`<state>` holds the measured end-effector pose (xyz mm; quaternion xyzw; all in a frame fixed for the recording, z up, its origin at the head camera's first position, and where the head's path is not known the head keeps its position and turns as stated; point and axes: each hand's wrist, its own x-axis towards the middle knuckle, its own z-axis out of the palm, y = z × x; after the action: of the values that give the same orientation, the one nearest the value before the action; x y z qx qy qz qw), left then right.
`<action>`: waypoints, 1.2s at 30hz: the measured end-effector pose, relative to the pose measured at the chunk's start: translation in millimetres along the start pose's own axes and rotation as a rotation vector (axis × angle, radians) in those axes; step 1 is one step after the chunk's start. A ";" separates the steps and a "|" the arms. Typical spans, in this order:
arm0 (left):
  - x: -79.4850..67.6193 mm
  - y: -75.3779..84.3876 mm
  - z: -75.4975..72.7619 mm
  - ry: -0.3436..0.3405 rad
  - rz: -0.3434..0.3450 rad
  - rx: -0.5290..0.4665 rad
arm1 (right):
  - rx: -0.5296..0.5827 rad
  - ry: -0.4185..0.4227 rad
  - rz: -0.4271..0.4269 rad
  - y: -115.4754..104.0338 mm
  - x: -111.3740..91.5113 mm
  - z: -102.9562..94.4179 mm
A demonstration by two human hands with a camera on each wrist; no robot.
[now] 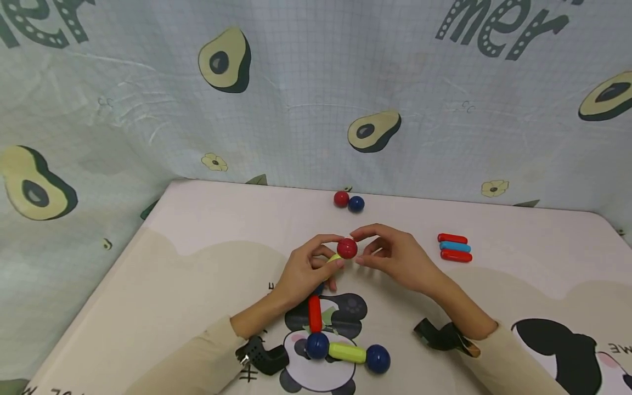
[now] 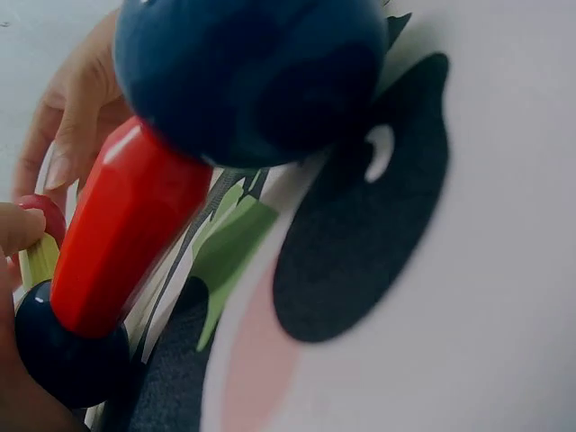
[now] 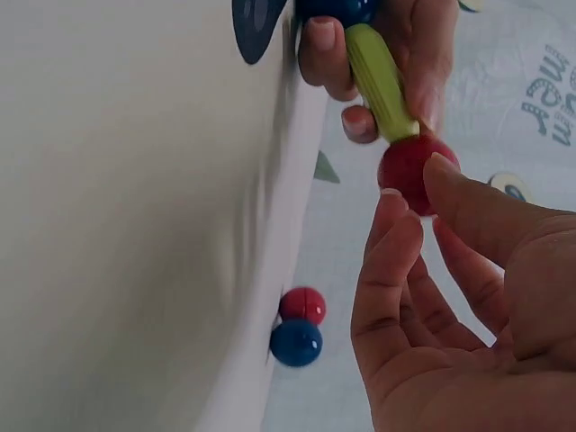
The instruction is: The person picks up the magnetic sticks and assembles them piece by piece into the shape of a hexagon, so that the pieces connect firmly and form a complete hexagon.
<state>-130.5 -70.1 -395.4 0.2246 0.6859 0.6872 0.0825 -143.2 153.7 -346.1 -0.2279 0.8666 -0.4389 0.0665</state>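
Note:
My left hand (image 1: pixel 311 269) grips a yellow-green stick (image 3: pixel 382 83) of a ball-and-stick toy. A red ball (image 1: pixel 347 248) sits at the stick's upper end, and a dark blue ball (image 2: pixel 72 346) joins its other end. From there the chain continues through a red stick (image 1: pixel 314 314), a blue ball (image 1: pixel 317 345), a second yellow-green stick (image 1: pixel 347 353) and another blue ball (image 1: pixel 378 359). Around the red ball my right hand (image 1: pixel 395 255) holds its thumb and fingers spread, fingertips right at the ball; the thumb overlaps it in the right wrist view.
A loose red ball (image 1: pixel 341 199) and a blue ball (image 1: pixel 356 204) lie together near the table's far edge. To the right, two red sticks (image 1: pixel 456 255) and a light blue stick (image 1: pixel 455 246) lie side by side. The tablecloth (image 1: pixel 222 219) has printed panda figures.

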 end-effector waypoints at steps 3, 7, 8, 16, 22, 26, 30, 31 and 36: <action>-0.6 -0.7 0.1 0.008 0.003 0.014 | -0.074 0.054 0.002 4.6 -9.4 -9.0; -0.9 -1.3 -0.6 0.012 0.011 0.032 | -0.195 0.133 0.009 13.6 -27.6 -22.7; -1.0 -1.6 -0.7 0.013 0.011 0.032 | -0.225 0.149 0.010 16.4 -32.8 -25.9; -0.8 -3.0 -0.5 0.011 0.001 0.006 | -0.393 0.292 -0.036 41.6 -70.1 -52.5; 0.4 -1.3 -0.2 0.015 0.004 -0.008 | -0.433 0.339 0.038 60.1 -94.1 -76.1; 1.0 -0.5 0.2 0.013 0.006 -0.003 | -0.446 0.333 0.081 68.6 -101.5 -84.2; 0.6 -0.6 0.2 0.016 -0.004 -0.002 | -0.446 0.323 0.072 73.1 -103.0 -86.2; 0.5 -0.9 0.0 0.017 -0.007 -0.002 | -0.442 0.319 0.071 73.9 -103.0 -86.5; 0.4 -1.8 -0.3 0.019 -0.008 0.007 | -0.430 0.300 0.075 78.7 -103.2 -86.3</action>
<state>-131.2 -70.1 -397.1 0.2155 0.6899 0.6866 0.0781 -105.3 303.7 -364.8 -0.1368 0.9479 -0.2709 -0.0965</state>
